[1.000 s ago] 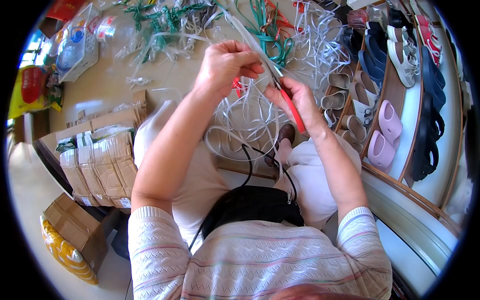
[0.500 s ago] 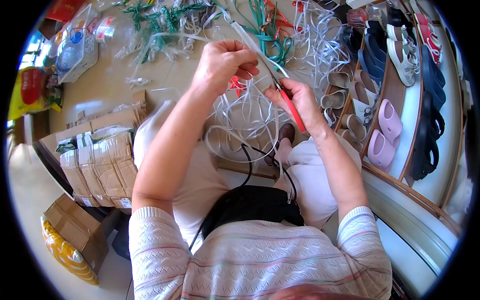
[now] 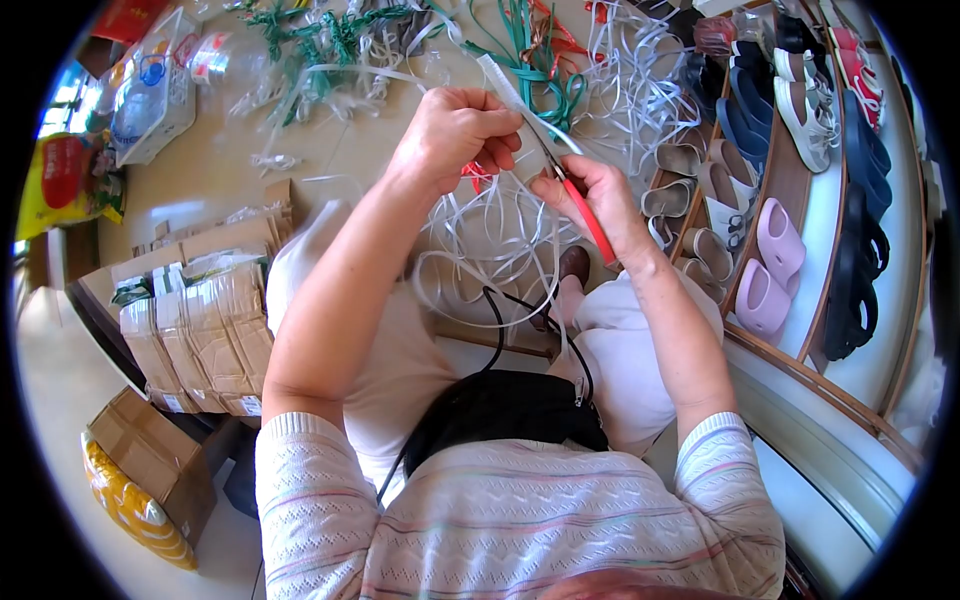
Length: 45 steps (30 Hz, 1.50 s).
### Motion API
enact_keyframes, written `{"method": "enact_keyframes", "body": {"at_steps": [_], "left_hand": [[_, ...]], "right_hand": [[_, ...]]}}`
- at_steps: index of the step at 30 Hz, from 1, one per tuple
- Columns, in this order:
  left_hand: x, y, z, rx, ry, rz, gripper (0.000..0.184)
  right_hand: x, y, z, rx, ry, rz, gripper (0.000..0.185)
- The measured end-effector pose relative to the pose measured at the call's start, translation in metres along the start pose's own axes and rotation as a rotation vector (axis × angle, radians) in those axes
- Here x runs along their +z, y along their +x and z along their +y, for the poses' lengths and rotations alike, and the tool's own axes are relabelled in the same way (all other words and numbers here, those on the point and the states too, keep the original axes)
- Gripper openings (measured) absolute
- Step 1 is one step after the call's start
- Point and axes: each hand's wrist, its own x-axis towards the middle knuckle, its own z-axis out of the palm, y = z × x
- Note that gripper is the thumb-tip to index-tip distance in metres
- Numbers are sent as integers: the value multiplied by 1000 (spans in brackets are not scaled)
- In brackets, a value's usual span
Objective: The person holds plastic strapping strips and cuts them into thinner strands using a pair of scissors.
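Observation:
My left hand (image 3: pixel 462 138) is closed in a pinch on a white plastic strap (image 3: pixel 500 82), whose flat end sticks up beyond the fingers. My right hand (image 3: pixel 600 205) grips red-handled scissors (image 3: pixel 586 212), their dark blades pointing up and left along the strap towards my left hand. Another stretch of white strap passes by the right thumb and fingers. Below both hands, loose loops of white strap (image 3: pixel 480 235) hang and lie between my knees. The fingertips of the left hand partly hide the strap.
Green straps (image 3: pixel 530 60) and a heap of white straps (image 3: pixel 640 85) lie ahead on the floor. At right stands a shoe rack with pink clogs (image 3: pixel 765 295). Flattened cardboard (image 3: pixel 205 330) and a cardboard box (image 3: pixel 150 445) are at left. A white basket (image 3: pixel 160 110) stands far left.
My left hand has moved slightly right and down, closer to the scissors. The upper end of the white strap has shifted right and down with it. My right hand has barely moved.

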Motion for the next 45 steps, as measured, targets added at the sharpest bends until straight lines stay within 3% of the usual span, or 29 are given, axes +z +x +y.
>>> {"method": "enact_keyframes", "body": {"at_steps": [13,16,29,45], "left_hand": [[6,-6,7,-12,220,-7,16],[-1,-5,9,75,185,55,16],[9,-4,1,27,22,24,12],[22,-6,-6,46,-25,-38,12]], "right_hand": [[2,1,-4,14,127,-6,19],[1,-1,-10,30,51,-19,19],[6,-1,-7,119,105,4,28],[10,-3,-13,124,409,-50,33]]}}
